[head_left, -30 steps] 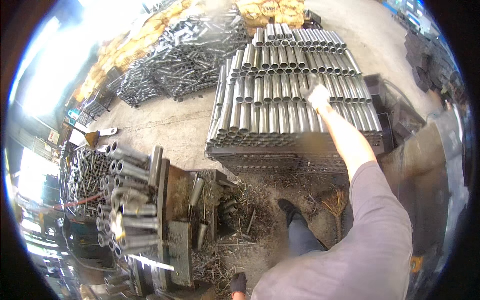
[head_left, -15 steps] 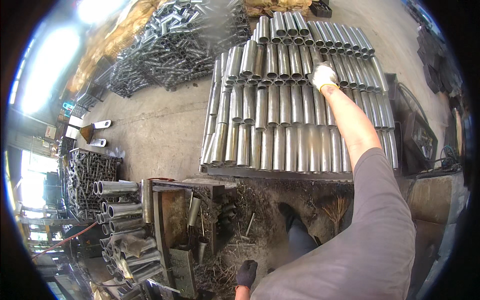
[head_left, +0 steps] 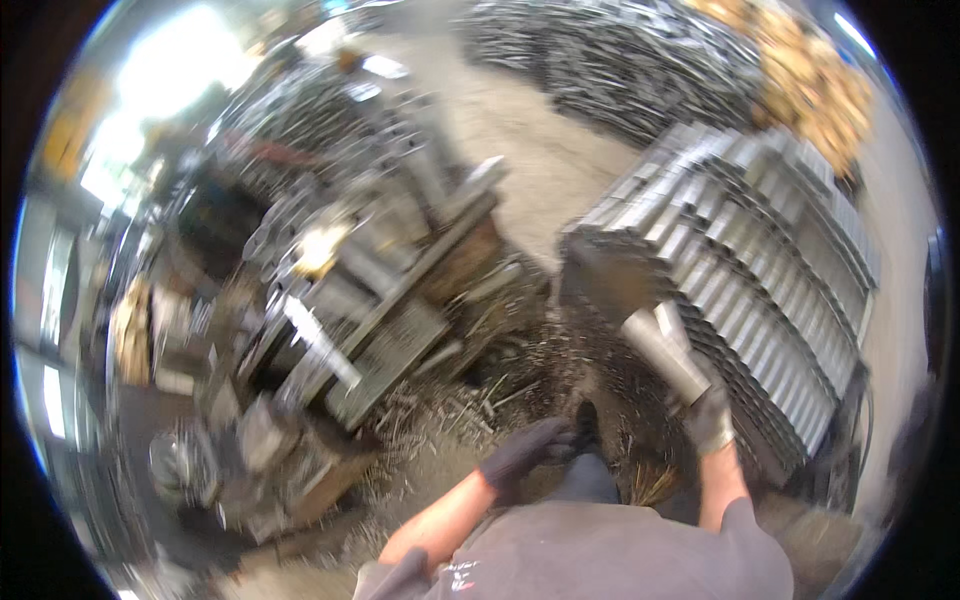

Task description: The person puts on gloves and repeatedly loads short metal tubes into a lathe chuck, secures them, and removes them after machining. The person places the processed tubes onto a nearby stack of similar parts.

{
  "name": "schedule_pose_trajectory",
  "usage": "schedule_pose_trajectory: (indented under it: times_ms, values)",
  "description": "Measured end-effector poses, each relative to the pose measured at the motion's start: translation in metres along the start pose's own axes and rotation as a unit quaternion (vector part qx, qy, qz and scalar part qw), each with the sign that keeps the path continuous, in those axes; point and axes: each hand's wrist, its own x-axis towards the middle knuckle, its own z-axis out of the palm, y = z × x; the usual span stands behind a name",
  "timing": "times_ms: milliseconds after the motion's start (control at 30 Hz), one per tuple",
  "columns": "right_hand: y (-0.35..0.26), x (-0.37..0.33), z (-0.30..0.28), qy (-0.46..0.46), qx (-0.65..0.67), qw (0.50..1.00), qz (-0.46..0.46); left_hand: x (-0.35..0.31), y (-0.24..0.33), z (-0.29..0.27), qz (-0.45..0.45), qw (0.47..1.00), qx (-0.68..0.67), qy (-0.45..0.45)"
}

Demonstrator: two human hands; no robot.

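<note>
My right hand (head_left: 708, 420), in a pale glove, grips a short steel tube (head_left: 665, 358) at its lower end. The tube tilts up and to the left, in front of the near end of the tube stack. Another bright tube-like shape (head_left: 672, 325) shows right behind it; blur hides whether my hand holds that too. In a dark glove, my left hand (head_left: 528, 455) hovers before my body, above my foot. Its fingers are smeared by motion, and I see nothing held in it. Layered rows of steel tubes (head_left: 750, 260) stand to the right of my right hand.
A low metal bench (head_left: 420, 270) at the left bears wider tubes and a yellowish cloth or glove (head_left: 318, 250). Metal scraps (head_left: 460, 425) litter the floor beside it. Behind is a large heap of metal pieces (head_left: 650, 70). A straw broom (head_left: 650, 482) lies near my feet.
My view has swung left toward the bench. My right hand has come off the stack and back toward my body with a tube in it. My left hand has risen before me.
</note>
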Motion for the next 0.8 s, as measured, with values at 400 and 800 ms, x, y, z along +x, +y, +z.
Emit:
schedule_pose_trajectory:
  times_ms: [400,800]
  values:
    - [0.042,-0.133,0.455,-0.494,-0.331,0.789,0.153,-0.447,-0.097,-0.078,0.457,0.812,-0.199,0.305]
    - [0.075,-0.041,0.868,-0.422,-0.253,0.761,-0.422,-0.650,-0.069,-0.257,0.553,0.522,0.028,0.648]
